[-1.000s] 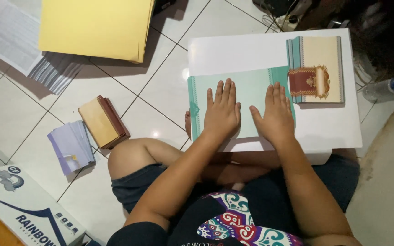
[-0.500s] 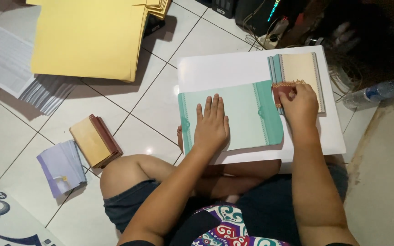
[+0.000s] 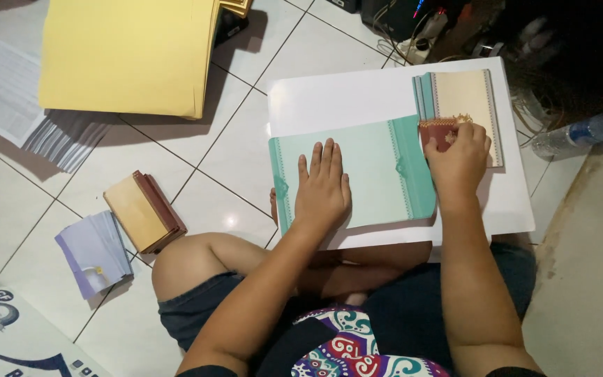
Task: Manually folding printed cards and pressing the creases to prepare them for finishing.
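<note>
I sit cross-legged on the floor with a white board (image 3: 357, 98) across my lap. A mint-green card (image 3: 375, 164) lies open and flat on it. My left hand (image 3: 324, 187) presses flat on the card's middle, fingers spread. My right hand (image 3: 458, 162) pinches a small dark red piece with a gold lace edge (image 3: 440, 129) at the card's right flap. Just beyond it sits a stack of cream and teal cards (image 3: 463, 105).
Large yellow sheets (image 3: 127, 56) lie on the tiled floor at the upper left, over printed papers (image 3: 1, 87). A tan and brown stack (image 3: 144, 209) and lilac sheets (image 3: 92, 251) lie left of my knee. A plastic bottle (image 3: 584, 132) rests at the right.
My right hand left the green card, reached to the cream stack and now holds the red piece near the card's right flap. My left hand stayed pressing on the card.
</note>
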